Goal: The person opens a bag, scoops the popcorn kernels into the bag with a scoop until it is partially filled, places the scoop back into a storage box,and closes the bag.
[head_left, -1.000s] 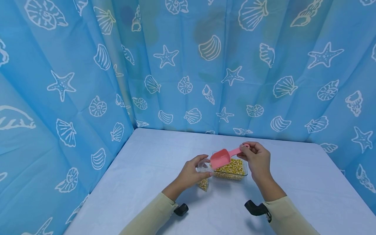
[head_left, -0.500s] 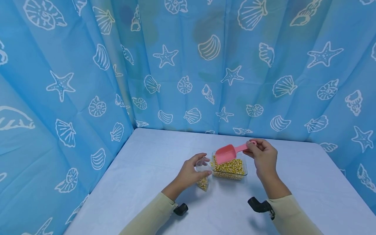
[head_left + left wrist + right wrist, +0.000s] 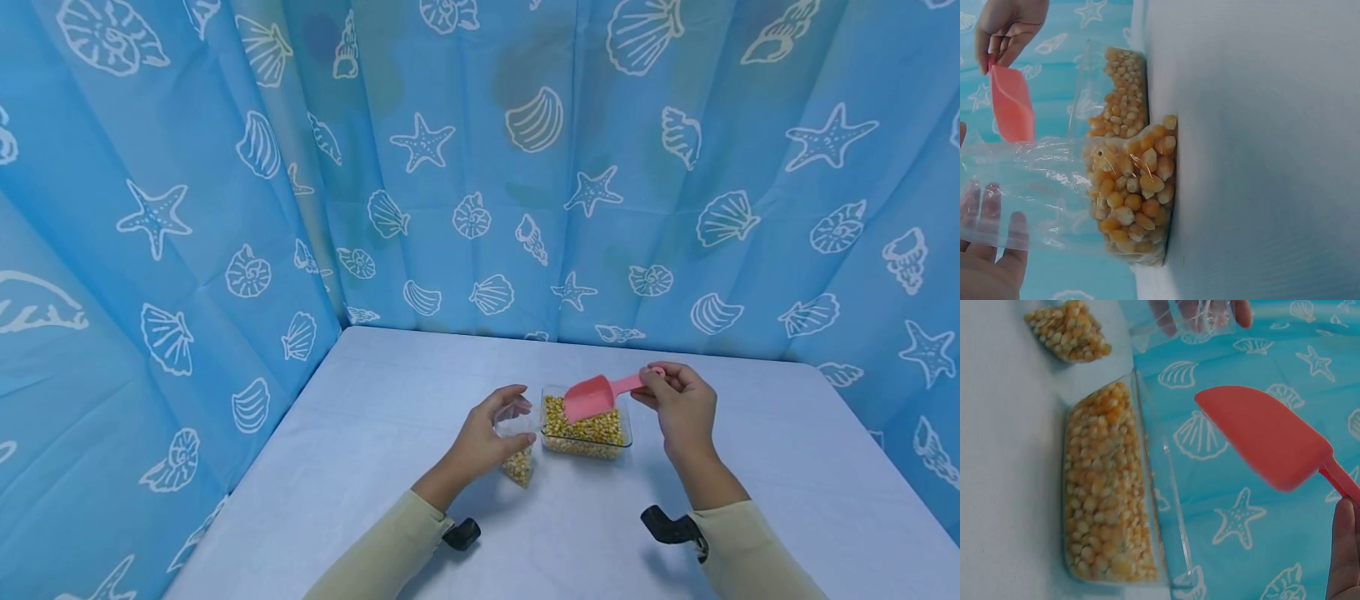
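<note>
My right hand (image 3: 682, 408) pinches the handle of a pink scoop (image 3: 590, 398) between thumb and fingers. The scoop's bowl hangs above a clear rectangular container (image 3: 628, 444) of yellow corn kernels (image 3: 592, 427); in the right wrist view the scoop (image 3: 1266, 437) shows its underside. To the left, my left hand (image 3: 483, 437) curls round the upper part of a clear plastic bag (image 3: 1041, 194), thumb and fingers spread to either side of its mouth. Corn kernels (image 3: 1135, 194) fill the bag's bottom, which stands on the table beside the container.
A white cloth covers the table (image 3: 390, 400). Blue curtains (image 3: 465, 167) with white shell and starfish prints hang behind it and along the left. A black wrist mount (image 3: 671, 527) sticks out from the right sleeve, another black mount (image 3: 462, 534) from the left.
My right hand has moved right, carrying the scoop from the bag's mouth to over the container, and the scoop has tipped. The left hand and the bag have barely moved.
</note>
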{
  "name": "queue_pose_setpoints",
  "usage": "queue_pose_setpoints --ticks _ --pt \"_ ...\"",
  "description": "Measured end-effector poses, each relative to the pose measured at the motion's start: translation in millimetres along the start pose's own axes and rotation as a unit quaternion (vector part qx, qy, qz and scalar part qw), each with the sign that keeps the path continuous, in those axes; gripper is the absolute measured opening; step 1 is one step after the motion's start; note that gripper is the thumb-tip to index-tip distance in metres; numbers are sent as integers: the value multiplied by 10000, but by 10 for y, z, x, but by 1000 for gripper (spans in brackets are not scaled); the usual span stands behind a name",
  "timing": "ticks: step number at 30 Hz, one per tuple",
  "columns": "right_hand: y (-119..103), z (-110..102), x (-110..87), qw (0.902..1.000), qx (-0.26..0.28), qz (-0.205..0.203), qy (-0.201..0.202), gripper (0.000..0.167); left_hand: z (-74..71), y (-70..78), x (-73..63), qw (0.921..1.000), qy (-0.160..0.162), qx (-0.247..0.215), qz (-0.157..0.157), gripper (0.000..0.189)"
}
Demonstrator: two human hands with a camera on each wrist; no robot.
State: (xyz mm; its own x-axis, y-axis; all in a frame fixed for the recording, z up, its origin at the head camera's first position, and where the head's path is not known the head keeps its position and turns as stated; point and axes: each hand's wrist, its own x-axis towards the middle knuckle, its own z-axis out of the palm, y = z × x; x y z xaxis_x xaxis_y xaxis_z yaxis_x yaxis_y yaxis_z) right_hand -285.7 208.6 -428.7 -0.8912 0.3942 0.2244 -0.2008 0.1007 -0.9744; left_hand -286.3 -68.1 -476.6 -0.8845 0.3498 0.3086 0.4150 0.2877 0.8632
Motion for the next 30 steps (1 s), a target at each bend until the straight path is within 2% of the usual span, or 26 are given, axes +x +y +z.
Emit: queue_pose_setpoints --ticks 5,11,14,17,25,30 --pt "82 -49 38 9999 9 165 14 27 9 -12 13 9998 -74 -111 -146 76" --pt "215 -99 79 9988 -217 423 80 31 33 -12 41 9966 -257 -215 -758 94" --pt "292 -119 96 9977 -265 620 116 31 42 -17 41 9952 -322 -22 -923 91" --pt "367 -134 115 9965 -286 774 135 32 49 -27 39 9949 -333 101 -951 86" --pt "510 -103 141 9947 -335 960 167 38 72 -38 42 9924 -257 35 -1200 84" --pt "544 -78 144 9945 -388 968 106 39 75 -36 41 9936 -272 30 -1096 72"
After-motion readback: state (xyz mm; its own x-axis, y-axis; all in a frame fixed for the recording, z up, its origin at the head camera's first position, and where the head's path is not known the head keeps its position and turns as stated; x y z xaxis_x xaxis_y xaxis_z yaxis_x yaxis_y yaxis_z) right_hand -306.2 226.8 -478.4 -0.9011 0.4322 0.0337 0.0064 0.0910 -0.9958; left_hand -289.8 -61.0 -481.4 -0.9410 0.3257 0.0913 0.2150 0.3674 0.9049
